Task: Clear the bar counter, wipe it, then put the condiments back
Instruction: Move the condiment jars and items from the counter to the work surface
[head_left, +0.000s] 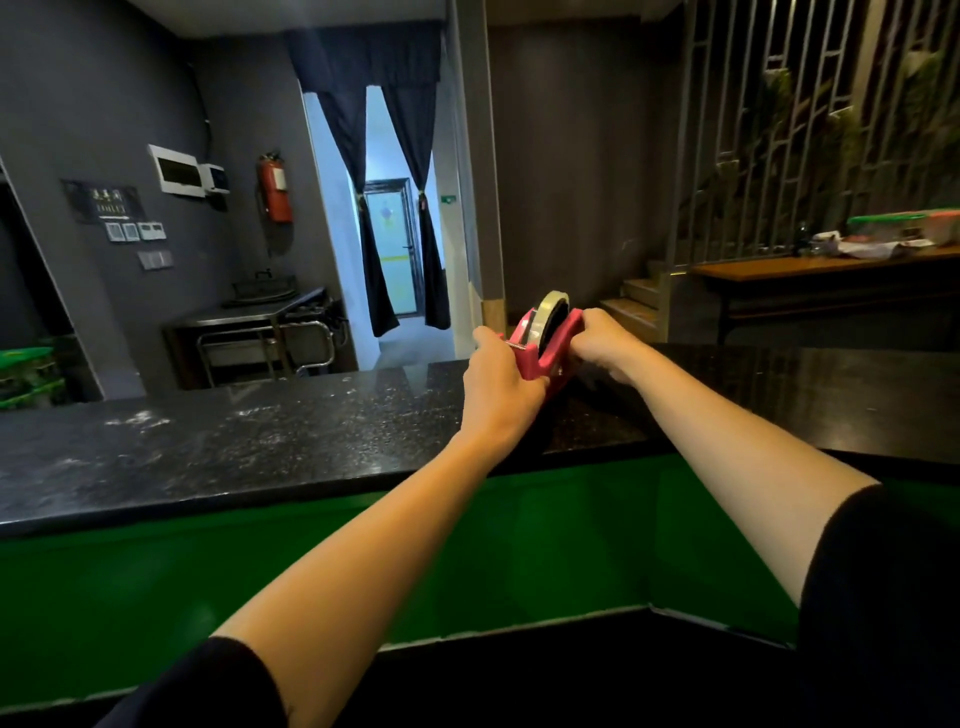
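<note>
A red tape dispenser (540, 343) with a roll of clear tape sits at the far edge of the black speckled bar counter (234, 441), near its middle. My left hand (498, 384) grips the dispenser's near left end. My right hand (605, 340) holds its right side. Both arms reach forward across the counter. The dispenser's base is partly hidden by my hands. White dusty smears mark the counter's left part.
The counter front below is green (363, 561). Beyond the counter stand a steel table with a cart (270, 332) at the left, a curtained doorway (395, 218) in the middle, stairs and a wooden table with containers (831, 265) at the right.
</note>
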